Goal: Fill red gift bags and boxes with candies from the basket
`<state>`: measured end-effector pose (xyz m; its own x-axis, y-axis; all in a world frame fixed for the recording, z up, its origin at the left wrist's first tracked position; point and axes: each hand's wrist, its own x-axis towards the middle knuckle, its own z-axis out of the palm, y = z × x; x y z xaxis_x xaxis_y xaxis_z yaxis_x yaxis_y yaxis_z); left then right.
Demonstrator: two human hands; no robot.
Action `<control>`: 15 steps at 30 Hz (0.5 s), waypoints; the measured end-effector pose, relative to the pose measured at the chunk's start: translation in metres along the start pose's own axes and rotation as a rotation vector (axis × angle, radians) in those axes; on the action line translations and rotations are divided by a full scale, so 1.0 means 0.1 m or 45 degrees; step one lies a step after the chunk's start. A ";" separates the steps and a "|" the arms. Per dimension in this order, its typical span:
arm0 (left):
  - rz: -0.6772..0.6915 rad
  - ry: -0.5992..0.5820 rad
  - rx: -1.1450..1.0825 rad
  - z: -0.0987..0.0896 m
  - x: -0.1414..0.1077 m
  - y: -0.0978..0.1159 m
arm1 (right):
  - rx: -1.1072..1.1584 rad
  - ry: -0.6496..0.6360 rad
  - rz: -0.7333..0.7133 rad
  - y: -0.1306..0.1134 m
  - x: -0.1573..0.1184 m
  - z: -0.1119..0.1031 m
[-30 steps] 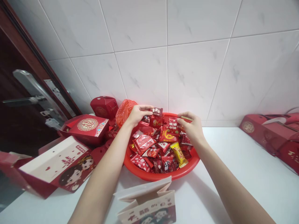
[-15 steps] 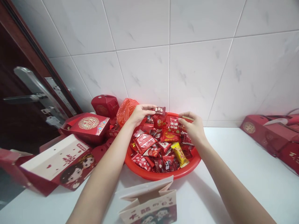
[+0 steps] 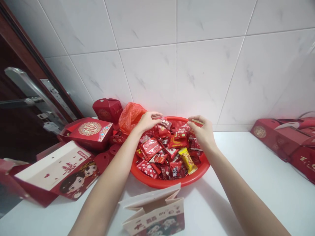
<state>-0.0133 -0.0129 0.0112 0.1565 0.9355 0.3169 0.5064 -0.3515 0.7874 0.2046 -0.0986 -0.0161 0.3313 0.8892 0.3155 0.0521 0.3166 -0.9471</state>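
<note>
A red plastic basket [image 3: 169,186] holds many wrapped sweets, mostly red, with a yellow-wrapped sweet [image 3: 188,160] near its right side. Over the basket's back left is my left hand [image 3: 148,121], fingers apart. A dark red wrapped sweet [image 3: 165,123], blurred, is just below those fingertips, on or close to the pile. At the back right of the basket, my right hand [image 3: 201,129] pinches a thin packet [image 3: 197,122] seen edge-on, its wrapper kind unclear. In front of the basket stands an open paper gift bag [image 3: 154,216] with cartoon figures.
Red gift boxes [image 3: 94,131] and an opened cream-and-red box [image 3: 54,167] crowd the left, beside a red plastic bag [image 3: 131,116]. More red boxes [image 3: 283,141] stand at the right. A tiled wall [image 3: 209,72] is behind the white table [image 3: 236,164]; a door handle [image 3: 29,88] is at left.
The dark red sweet has dropped slightly and tilted away from my left fingers, which have loosened. My right hand keeps its pinch. The view has shifted a little.
</note>
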 end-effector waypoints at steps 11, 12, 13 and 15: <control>0.418 -1.115 0.046 0.37 -0.46 0.59 | 0.330 0.243 0.084 -0.03 0.03 0.00; 0.473 -1.181 0.087 0.43 -0.49 0.61 | 0.321 0.231 0.078 -0.03 0.03 0.00; 0.528 -1.225 0.134 0.47 -0.52 0.61 | 0.312 0.222 0.072 -0.03 0.03 0.01; 0.629 -1.252 0.278 0.54 -0.54 0.61 | 0.308 0.224 0.063 -0.04 0.02 0.01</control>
<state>0.0551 -0.0830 0.0132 0.9342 0.3512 -0.0625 0.3258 -0.7685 0.5507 0.2042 -0.0976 -0.0113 0.4869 0.8413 0.2347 -0.1871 0.3629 -0.9129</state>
